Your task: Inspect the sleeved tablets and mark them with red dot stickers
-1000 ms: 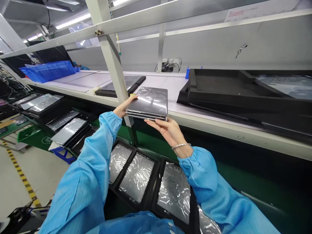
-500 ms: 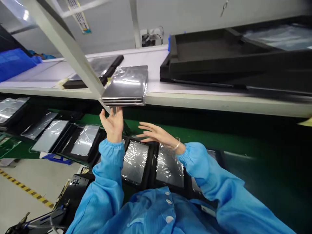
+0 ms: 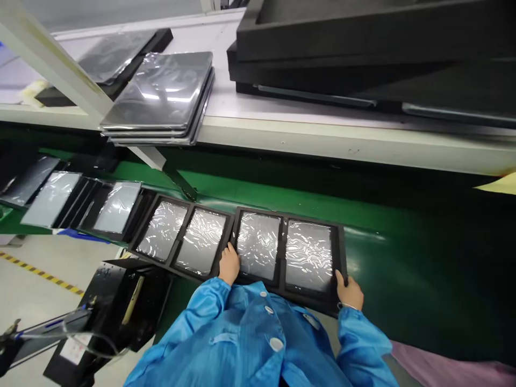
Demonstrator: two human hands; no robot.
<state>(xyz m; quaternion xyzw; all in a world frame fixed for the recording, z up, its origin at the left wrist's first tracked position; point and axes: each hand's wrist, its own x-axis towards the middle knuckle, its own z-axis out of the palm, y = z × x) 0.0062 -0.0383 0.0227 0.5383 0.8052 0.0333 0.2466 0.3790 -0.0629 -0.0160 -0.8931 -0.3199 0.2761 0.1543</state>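
My left hand (image 3: 229, 264) is closed on the left edge of a black foam tray (image 3: 281, 252). At the opposite edge, my right hand (image 3: 350, 292) grips the same tray, thumb on top and the other fingers partly hidden. Two grey flat panels in shiny wrinkled film lie in it, a left panel (image 3: 258, 244) and a right panel (image 3: 309, 255). A second black tray (image 3: 174, 251) with two similar wrapped panels lies close against it on the left. Both trays rest on the green bench (image 3: 387, 290).
A stack of film-wrapped panels (image 3: 161, 97) overhangs the edge of the white shelf (image 3: 282, 131). Large black foam trays (image 3: 346, 48) are piled at the shelf's right. More panels in trays (image 3: 116, 207) line the bench leftward. A slanting white post (image 3: 52, 59) crosses the shelf.
Both hands have come down from near the stacked panels and now hold the tray's two sides. The view has tilted down, showing the trays fully. The panel stack stays on the shelf.
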